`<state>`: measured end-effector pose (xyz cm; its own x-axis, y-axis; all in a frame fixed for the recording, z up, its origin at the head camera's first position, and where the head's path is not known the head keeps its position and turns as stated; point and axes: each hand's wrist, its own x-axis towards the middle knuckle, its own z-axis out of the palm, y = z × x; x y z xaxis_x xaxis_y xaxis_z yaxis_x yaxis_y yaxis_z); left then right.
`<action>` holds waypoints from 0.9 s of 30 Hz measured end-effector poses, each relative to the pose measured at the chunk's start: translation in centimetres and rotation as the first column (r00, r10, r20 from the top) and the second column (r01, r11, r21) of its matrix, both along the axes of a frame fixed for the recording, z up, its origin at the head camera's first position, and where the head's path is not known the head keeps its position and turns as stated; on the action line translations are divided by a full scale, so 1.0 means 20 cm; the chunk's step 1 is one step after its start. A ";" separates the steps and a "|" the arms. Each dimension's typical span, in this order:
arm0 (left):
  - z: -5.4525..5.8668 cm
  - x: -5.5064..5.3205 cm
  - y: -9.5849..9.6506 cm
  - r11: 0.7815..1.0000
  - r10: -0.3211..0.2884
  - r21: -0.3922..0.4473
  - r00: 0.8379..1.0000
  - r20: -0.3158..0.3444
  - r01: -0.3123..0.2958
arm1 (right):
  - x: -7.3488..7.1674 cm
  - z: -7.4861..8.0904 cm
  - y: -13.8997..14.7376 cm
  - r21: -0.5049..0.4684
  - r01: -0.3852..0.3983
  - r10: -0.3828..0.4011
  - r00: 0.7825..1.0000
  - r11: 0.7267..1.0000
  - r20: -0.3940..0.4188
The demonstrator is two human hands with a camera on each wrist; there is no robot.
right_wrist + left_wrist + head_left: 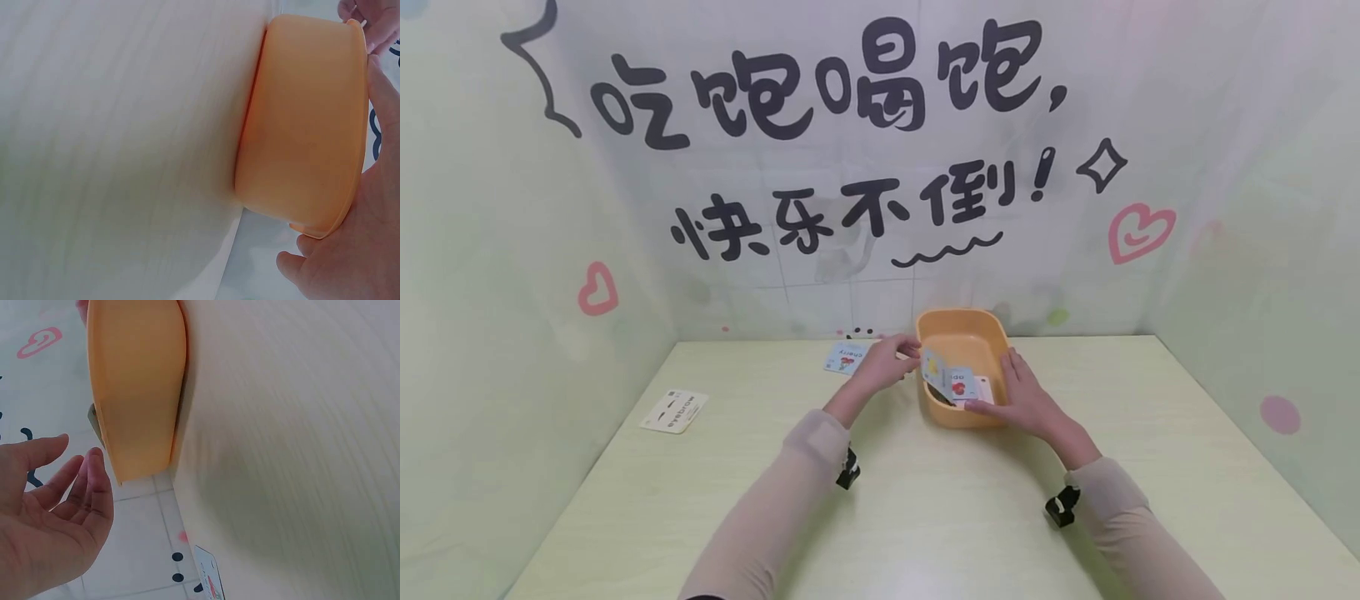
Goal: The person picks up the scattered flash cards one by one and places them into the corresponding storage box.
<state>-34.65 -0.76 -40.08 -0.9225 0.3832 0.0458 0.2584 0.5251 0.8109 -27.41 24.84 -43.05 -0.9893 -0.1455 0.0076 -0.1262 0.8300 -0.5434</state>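
Observation:
An orange plastic basin [964, 323] sits near the back of the table. My right hand [1033, 404] grips its right rim, thumb along the front edge and fingers over the outer side. Just off the left rim is my left hand [887, 364], fingers loosely bent with nothing between them, as the left wrist view shows. Inside the basin, a card with a yellow picture [934, 368] leans on the left wall. Beside it lie a blue card with a red picture [961, 385] and a pale card [985, 388]. A blue cherry card [844, 358] lies behind my left hand, partly covered.
A white eyebrow card [674, 412] lies at the table's left. The pale wooden table [925, 517] ends at a printed cloth backdrop [850, 300] just behind the basin. Cloth walls stand on both sides. Black straps [1063, 505] hang at both wrists.

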 end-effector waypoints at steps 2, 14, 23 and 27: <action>-0.01 -0.01 -0.04 0.999 0.016 -0.048 0.999 -0.028 -0.017 | 0.00 0.00 0.00 0.004 -0.004 0.004 1.000 1.000 -0.014; -0.13 -0.16 -0.39 0.885 0.124 -0.446 0.991 -0.051 -0.133 | 0.00 -0.02 0.00 -0.005 -0.003 0.003 1.000 1.000 -0.005; -0.17 -0.20 -0.49 0.735 0.054 -0.675 0.998 -0.028 -0.058 | 0.01 -0.01 -0.01 0.043 -0.023 0.024 0.999 0.999 -0.028; -0.17 -0.20 -0.48 0.769 0.043 -0.637 0.999 -0.030 -0.053 | 0.02 0.01 -0.01 0.127 -0.003 0.008 0.999 0.992 -0.039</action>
